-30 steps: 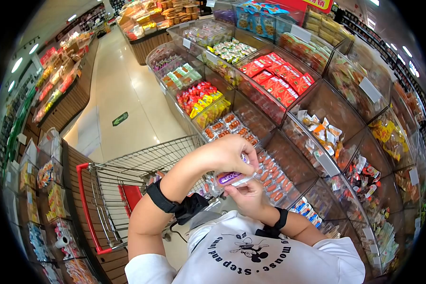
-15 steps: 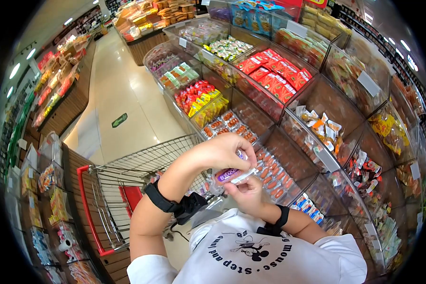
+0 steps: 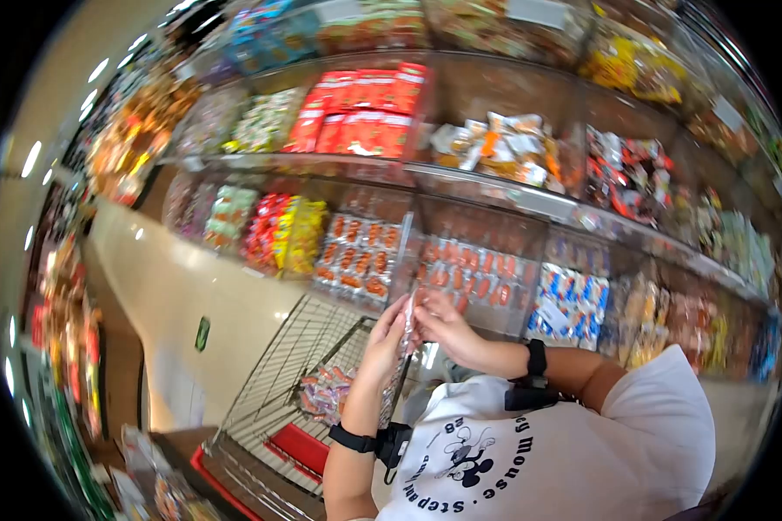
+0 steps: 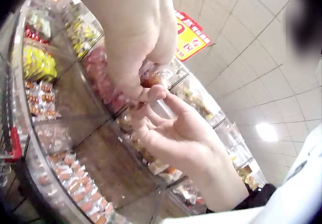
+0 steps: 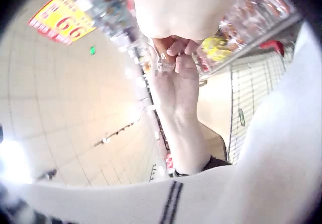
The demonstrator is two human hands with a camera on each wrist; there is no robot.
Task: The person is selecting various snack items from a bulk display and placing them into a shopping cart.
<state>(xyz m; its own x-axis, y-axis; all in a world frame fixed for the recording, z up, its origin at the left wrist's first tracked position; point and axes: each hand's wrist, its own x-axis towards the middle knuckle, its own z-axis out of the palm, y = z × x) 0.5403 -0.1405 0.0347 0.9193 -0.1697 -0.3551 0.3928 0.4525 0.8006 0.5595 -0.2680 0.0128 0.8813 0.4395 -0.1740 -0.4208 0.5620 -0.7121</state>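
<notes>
A small clear-wrapped packet (image 3: 410,314) is held upright between both hands. My left hand (image 3: 386,337) pinches it from the left, and my right hand (image 3: 450,328) pinches it from the right, fingertips close together. Through the film something reddish-brown shows in the left wrist view, where the packet (image 4: 155,77) lies between the left hand (image 4: 138,38) and the right hand (image 4: 186,141). The right wrist view has the packet (image 5: 163,55) at the fingers, below the right hand (image 5: 183,8) and above the left hand (image 5: 177,91). Its printing cannot be read.
Tiered bins of wrapped snacks stand ahead, with red packs (image 3: 365,113), sausage-like packets (image 3: 473,273) and blue-white packets (image 3: 569,304). A wire cart (image 3: 269,382) with a red flap (image 3: 300,449) and several packets (image 3: 326,392) stands below left. Tiled floor (image 3: 191,278) runs along the left.
The head view has swung to the right, and the cart's packets show more fully. My left hand has come down from above the packet to its left side; the packet now appears edge-on.
</notes>
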